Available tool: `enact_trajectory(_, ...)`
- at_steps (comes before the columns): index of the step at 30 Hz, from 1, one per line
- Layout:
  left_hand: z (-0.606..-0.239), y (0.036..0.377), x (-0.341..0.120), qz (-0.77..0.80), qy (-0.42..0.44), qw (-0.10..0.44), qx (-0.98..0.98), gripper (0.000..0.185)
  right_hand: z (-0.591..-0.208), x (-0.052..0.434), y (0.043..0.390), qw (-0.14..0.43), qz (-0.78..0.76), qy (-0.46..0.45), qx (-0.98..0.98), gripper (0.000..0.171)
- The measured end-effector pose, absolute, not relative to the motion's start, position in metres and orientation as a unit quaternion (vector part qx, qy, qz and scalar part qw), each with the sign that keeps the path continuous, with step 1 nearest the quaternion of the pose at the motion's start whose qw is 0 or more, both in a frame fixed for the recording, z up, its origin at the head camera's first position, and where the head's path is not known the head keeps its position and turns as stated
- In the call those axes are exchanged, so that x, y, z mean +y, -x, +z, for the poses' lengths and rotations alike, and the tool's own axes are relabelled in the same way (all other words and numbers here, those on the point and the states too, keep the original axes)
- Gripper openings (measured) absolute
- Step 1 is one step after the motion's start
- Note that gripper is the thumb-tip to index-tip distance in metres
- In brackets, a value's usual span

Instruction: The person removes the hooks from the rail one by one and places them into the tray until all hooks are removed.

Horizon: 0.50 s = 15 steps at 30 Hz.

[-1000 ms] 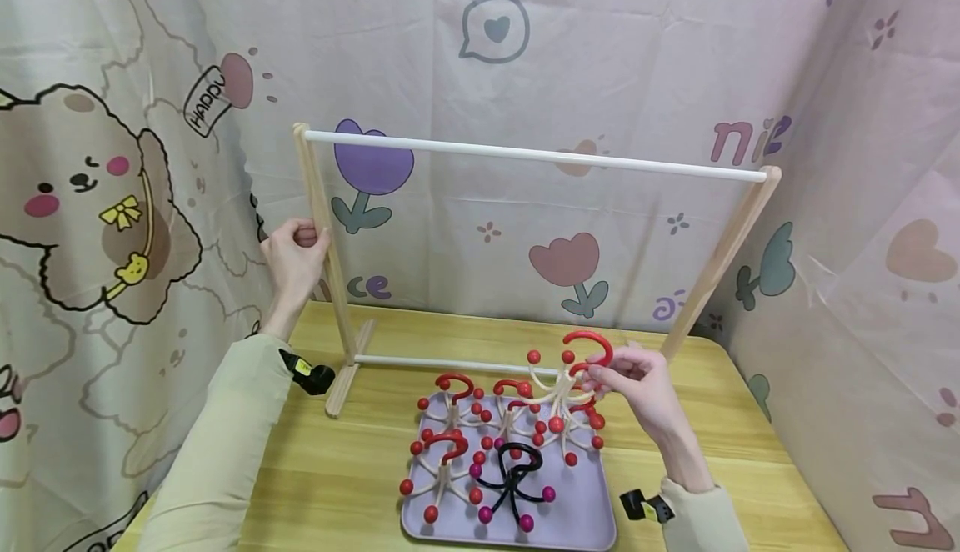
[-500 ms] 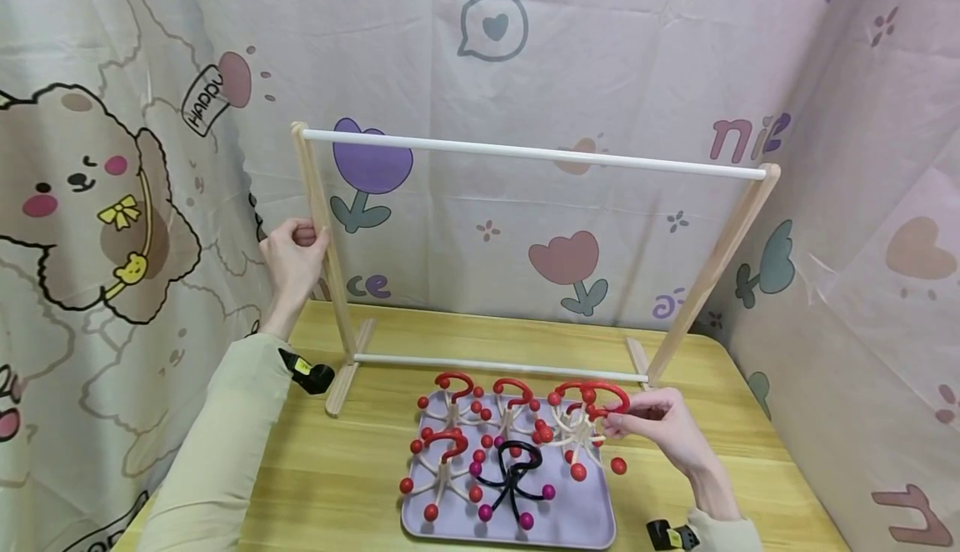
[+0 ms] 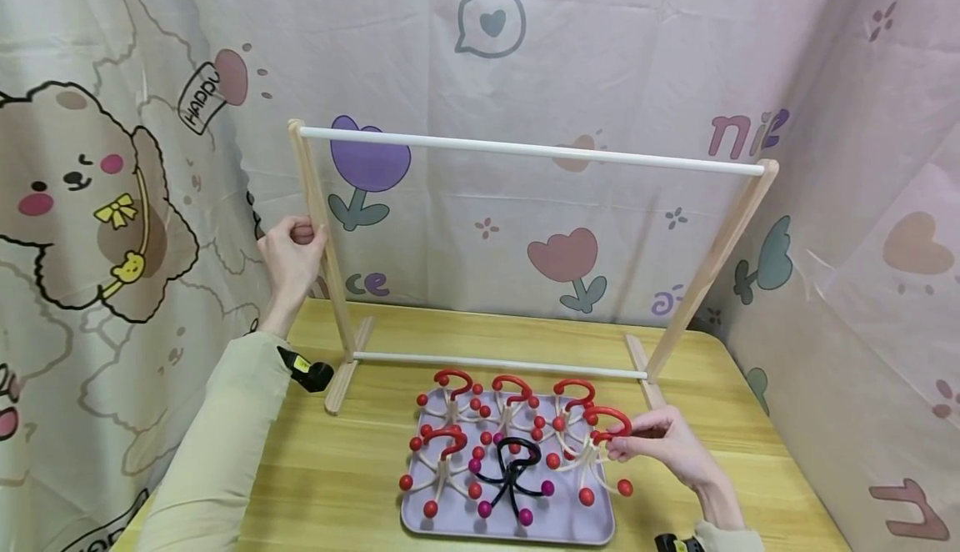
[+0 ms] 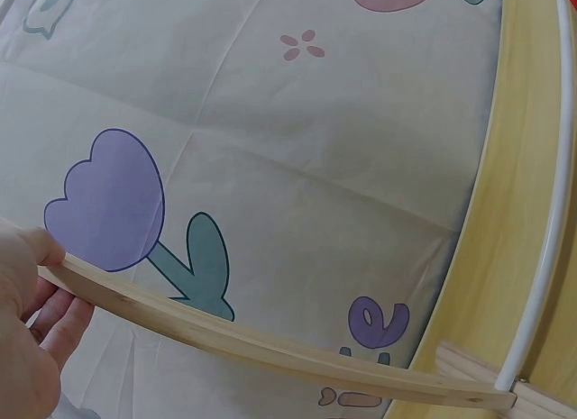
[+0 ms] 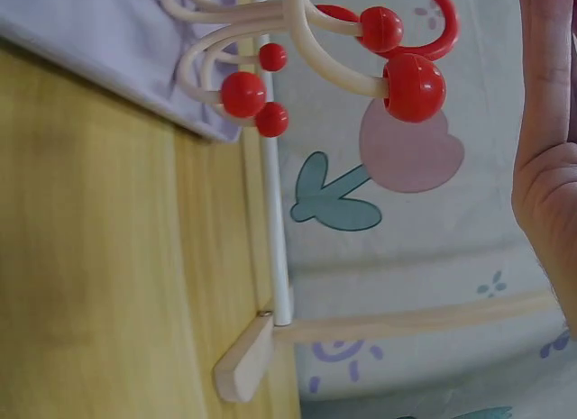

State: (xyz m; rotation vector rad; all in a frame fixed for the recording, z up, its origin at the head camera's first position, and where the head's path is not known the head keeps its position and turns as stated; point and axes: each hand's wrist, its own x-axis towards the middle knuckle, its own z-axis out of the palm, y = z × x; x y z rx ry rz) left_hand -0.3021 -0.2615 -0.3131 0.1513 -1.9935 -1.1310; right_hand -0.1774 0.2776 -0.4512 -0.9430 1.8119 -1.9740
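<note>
Left hand [image 3: 288, 252] grips the wooden rack post [image 3: 324, 243]; right hand [image 3: 663, 444] pinches a red-hooked cream hanger [image 3: 596, 448] over the lilac tray [image 3: 577, 523].

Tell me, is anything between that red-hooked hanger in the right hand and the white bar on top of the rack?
Nothing visible is. The right hand pinches the red-hooked hanger low over the right end of the purple tray. Above it is open air up to the white bar, which is bare. The left hand grips the rack's left post, off to the side.
</note>
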Motion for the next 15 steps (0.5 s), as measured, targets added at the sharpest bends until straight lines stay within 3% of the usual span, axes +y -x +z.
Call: enact_trajectory(15,-0.313,0.302,-0.262,-0.452,-0.062,0.406,-0.792,0.024,-0.472,0.278,0.178,0.182,-0.677,0.298,0.648,0.02)
